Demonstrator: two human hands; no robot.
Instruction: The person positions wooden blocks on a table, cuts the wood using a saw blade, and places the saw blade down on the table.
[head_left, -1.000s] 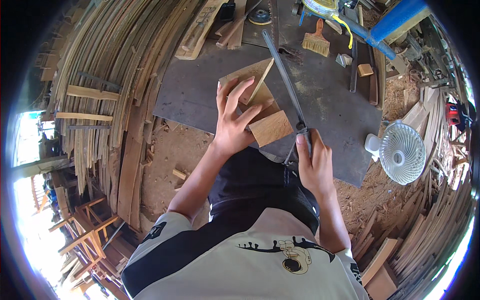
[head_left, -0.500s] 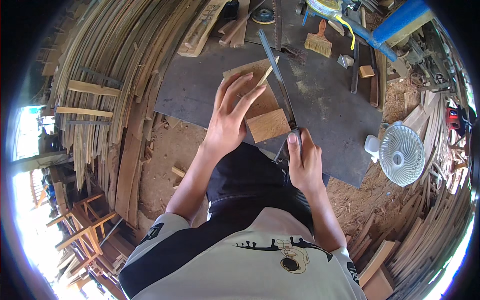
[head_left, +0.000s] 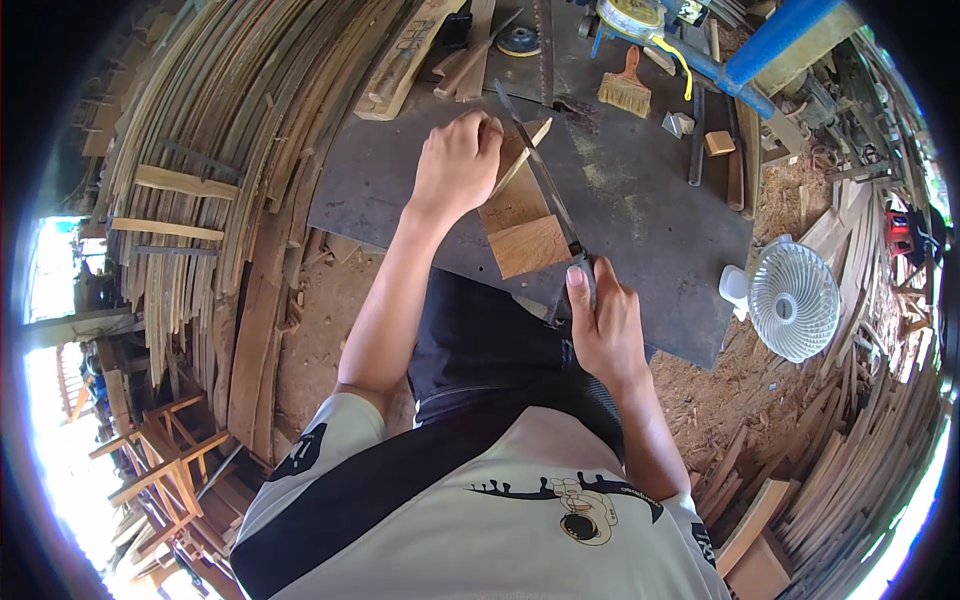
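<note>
My right hand is closed round the dark handle of a long, narrow metal-bladed tool, which points up and away across the wooden pieces. My left hand is raised at the upper left of those pieces, fingers curled over; whether anything is inside them is hidden. A thin pale wooden strip lies slanted beside the blade, over a brown board. A square-cut block sits at the near end, by the edge of the dark worktop.
A paintbrush, small block, yellow tape measure and timber offcuts lie at the back. A white fan stands right. Stacked planks fill the left; wooden frames are lower left; blue metal post upper right.
My left hand has risen up and away from me, its fingers folding from spread to curled. My right hand and the tool have shifted slightly left, and the blade's tip is lower.
</note>
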